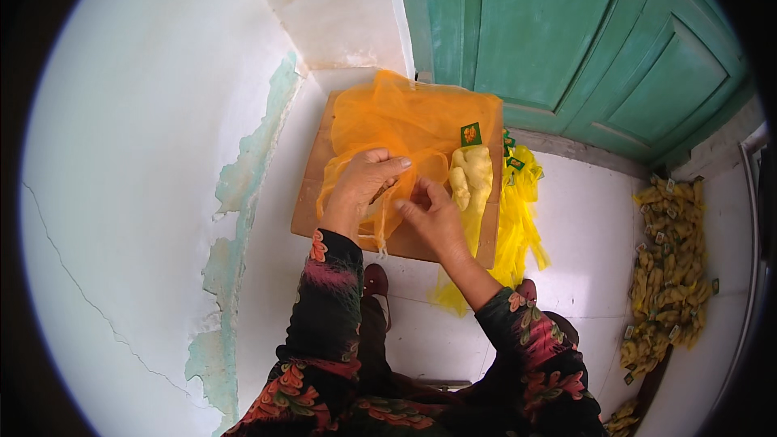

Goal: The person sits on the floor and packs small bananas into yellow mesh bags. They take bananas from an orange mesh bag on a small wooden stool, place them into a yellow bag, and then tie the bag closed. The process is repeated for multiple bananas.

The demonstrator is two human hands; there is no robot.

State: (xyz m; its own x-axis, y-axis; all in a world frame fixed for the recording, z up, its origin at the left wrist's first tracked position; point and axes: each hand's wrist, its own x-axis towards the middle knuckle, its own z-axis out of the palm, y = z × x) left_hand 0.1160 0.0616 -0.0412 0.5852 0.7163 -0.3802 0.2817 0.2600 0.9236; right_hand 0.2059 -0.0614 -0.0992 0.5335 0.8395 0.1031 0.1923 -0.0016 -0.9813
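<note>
My left hand (pixel 370 179) pinches the orange mesh netting (pixel 400 115), which is spread over a cardboard-brown board or box top (pixel 309 200). A small brown item shows partly beneath its fingers; I cannot tell what it is. My right hand (pixel 434 212) is close by on the right, its thumb and fingers at the edge of the netting; whether they grip it is unclear. Whitish drawstring ends (pixel 381 246) hang at the near side. Right of the hands lies a yellow mesh bag (pixel 470 179) holding pale, knobbly root-like pieces, with a green picture tag (pixel 470 134) at its top.
More yellow mesh bags (pixel 516 218) with green tags hang or lie beside the board's right edge. Many filled, tagged bags (pixel 671 267) are heaped along the far right. A green panelled door (pixel 540 30) stands behind, a peeling wall (pixel 152 194) at left. My shoes are below the board.
</note>
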